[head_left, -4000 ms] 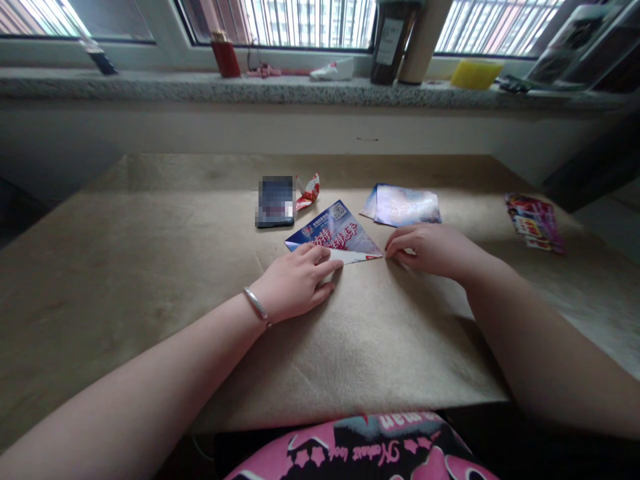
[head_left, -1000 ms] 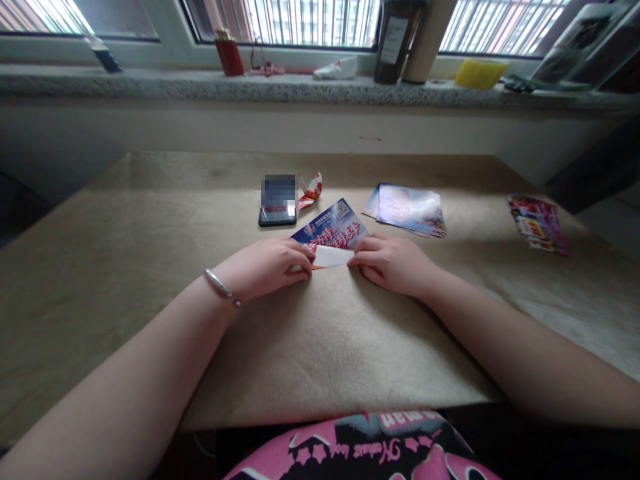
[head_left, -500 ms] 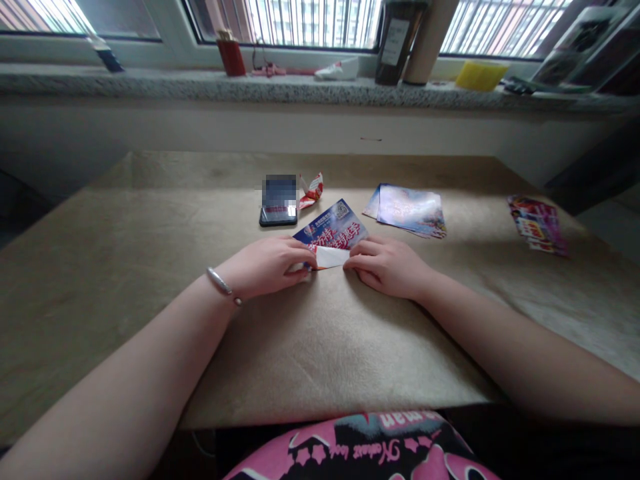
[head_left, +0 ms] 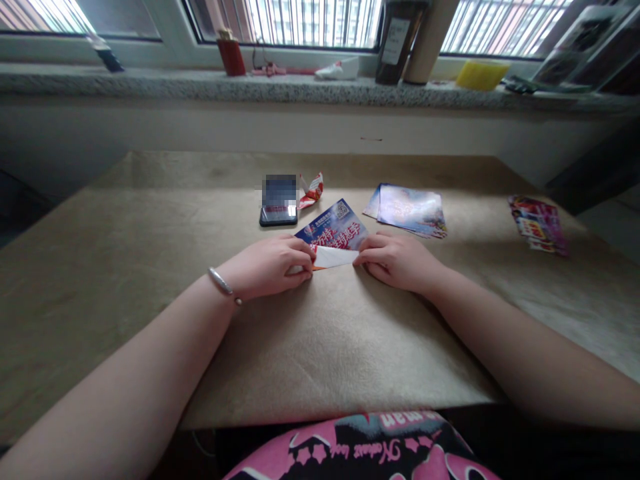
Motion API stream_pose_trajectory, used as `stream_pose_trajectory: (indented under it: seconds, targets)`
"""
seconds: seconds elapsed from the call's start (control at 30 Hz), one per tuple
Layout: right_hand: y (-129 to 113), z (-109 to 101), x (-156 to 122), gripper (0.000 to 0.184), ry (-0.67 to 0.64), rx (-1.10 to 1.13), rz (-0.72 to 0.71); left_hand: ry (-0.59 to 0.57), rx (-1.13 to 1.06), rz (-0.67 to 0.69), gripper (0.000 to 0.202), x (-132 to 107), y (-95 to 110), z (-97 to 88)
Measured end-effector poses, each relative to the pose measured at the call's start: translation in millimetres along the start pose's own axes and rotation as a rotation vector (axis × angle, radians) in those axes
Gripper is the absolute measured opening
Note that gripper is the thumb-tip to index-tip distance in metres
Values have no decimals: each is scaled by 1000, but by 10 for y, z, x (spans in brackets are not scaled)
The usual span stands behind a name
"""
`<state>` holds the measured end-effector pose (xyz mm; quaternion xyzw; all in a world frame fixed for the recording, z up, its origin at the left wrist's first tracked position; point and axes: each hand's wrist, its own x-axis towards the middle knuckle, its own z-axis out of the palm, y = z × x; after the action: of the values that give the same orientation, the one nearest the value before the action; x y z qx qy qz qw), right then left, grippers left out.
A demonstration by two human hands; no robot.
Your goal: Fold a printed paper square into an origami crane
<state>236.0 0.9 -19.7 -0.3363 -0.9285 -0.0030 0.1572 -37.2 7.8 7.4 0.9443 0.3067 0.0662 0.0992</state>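
A printed blue flyer [head_left: 340,223] with red lettering lies on the table between my hands. Its near edge is folded over, showing a white flap [head_left: 334,257]. My left hand [head_left: 277,263], a silver bangle at its wrist, pinches the left end of the fold. At the flap's right end, the fingers of my right hand [head_left: 395,261] are bent and pressed together on the paper. Just beyond the flyer are a black phone [head_left: 279,215] with a blurred screen and a folded red-and-white paper piece [head_left: 313,192].
A stack of glossy flyers [head_left: 410,208] lies behind my right hand, and pink-red leaflets [head_left: 539,227] sit at the far right. The brown-covered table [head_left: 320,347] ends at a wall under a stone windowsill [head_left: 175,85] holding a red bottle [head_left: 231,55], a dark container [head_left: 397,43] and a yellow object [head_left: 481,75].
My right hand has slid a little to the right along the fold, so more of the white flap shows. My left hand has hardly moved and stays at the fold's left end.
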Motion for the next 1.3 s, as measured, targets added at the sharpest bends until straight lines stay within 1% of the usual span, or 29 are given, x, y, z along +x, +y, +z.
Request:
stream_pose_trajectory:
  seconds: [0.27,0.43,0.67,0.77,0.97,1.03,1.1,1.2,1.3]
  targets:
    - [146,-65,-75,24,-11,39,35,-11,-9,-8,19,3,-4,4]
    - [249,-119,-135,27,-66,53,73,-9,-8,6,20,11,-1,-3]
    - [398,-195,-205,27,-106,39,109,0,-6,15,21,29,0,8]
    - [420,-221,-219,27,-117,20,130,3,-9,10,22,36,2,15]
    - [405,-271,-223,26,-141,-56,121,5,-17,-6,24,34,10,15]
    - [394,-262,-223,27,-119,-70,150,6,8,-20,23,34,16,24]
    - [377,-237,-220,26,-70,-86,197,21,42,-42,24,36,29,53]
    - [328,-186,-205,23,45,-101,259,45,91,-58,35,44,64,135]
    - [259,-143,-172,25,144,-52,221,73,162,-50,40,58,100,223]
